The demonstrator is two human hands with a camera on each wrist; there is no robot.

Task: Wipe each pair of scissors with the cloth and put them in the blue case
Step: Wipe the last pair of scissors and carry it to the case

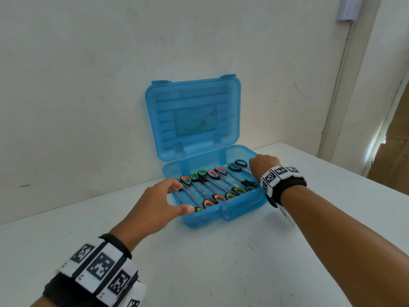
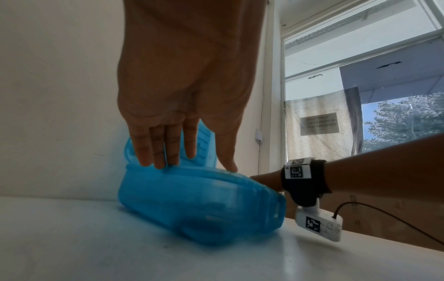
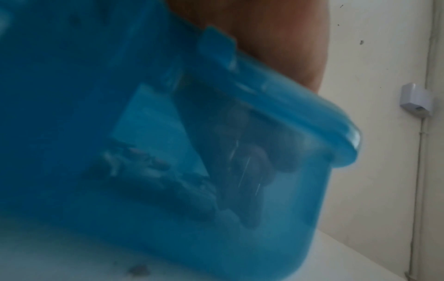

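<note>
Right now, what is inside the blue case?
Scissors lie side by side in the blue case, handles orange, green, pink and blue. The left hand hides its left end.

A white, flat-topped table [image 1: 199,262] with a smooth matte surface stood pushed against a pale plaster wall [image 1: 77,96], and its top was marked by a few small dark scuffs [image 1: 250,247]. Directly on it, toward the far edge and near the wall, sat a translucent blue plastic case [image 1: 241,207], a rounded rectangular box set at a slant to the table's near edge. Its hinged lid [image 1: 192,116] stood open and upright, close before the wall; whether the two touched could not be told.
</note>
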